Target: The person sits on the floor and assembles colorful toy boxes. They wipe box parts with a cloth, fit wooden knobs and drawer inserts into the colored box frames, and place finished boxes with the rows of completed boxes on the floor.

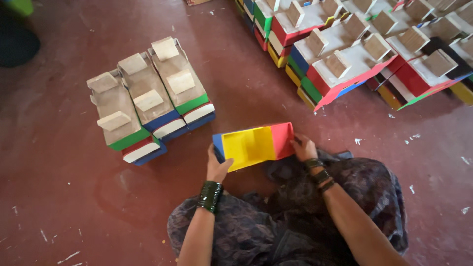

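Fingers of the left hand (pixel 217 169) curl over the blue end of the box (pixel 253 145), thumb on the near side and the rest hidden behind the wall, so they clamp that end. Fingers of the right hand (pixel 304 147) press together against the red end, gripping its edge; how far they wrap behind cannot be told.

Between the two hands the box lies crosswise in front of the person, just above the lap, its long axis running left to right with the right end tilted slightly up and away. Its open yellow hollow faces up toward the camera. Both hands are in contact, one at each short end, so neither is nearer; the box's middle sits straight between them, with the wrists and their green bangles (pixel 210 195) trailing back toward the patterned cloth (pixel 276 221) of the lap.

Outward on the red floor (pixel 59 187), a block of three stacks (pixel 148 98) stands to the left and ahead, well apart from the box, wooden undersides up. A larger pile (pixel 354 54) of the same painted boxes lies ahead to the right, likewise apart.
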Demonstrator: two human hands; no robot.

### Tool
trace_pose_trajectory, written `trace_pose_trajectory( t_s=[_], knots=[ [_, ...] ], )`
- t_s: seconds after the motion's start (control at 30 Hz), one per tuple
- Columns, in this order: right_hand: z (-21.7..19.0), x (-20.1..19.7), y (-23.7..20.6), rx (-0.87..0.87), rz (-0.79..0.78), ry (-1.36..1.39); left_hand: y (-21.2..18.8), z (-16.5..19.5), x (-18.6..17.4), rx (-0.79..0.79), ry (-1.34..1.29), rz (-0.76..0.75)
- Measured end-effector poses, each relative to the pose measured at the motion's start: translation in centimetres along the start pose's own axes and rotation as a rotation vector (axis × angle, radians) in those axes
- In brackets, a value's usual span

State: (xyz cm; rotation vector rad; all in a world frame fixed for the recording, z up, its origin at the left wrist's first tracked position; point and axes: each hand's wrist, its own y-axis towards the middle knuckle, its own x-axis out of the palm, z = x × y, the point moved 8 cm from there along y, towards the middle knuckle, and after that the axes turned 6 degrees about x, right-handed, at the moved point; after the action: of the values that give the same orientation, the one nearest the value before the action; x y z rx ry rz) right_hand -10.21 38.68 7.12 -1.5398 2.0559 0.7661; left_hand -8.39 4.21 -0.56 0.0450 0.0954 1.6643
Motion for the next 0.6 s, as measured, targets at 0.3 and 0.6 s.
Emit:
trace_pose_trajectory(
  t_s=[0.3,0.6],
  knots=[
    [-1.9,5.0,-2.2,0.073,-0.273,0.218,-0.1,3.5,-3.7,0.088,0.515,0.132],
    [0.1,0.3,-1.1,0.059,0.186,0.350,-1.0,5.5,-3.0,0.178,0.676,0.145]
  ],
)
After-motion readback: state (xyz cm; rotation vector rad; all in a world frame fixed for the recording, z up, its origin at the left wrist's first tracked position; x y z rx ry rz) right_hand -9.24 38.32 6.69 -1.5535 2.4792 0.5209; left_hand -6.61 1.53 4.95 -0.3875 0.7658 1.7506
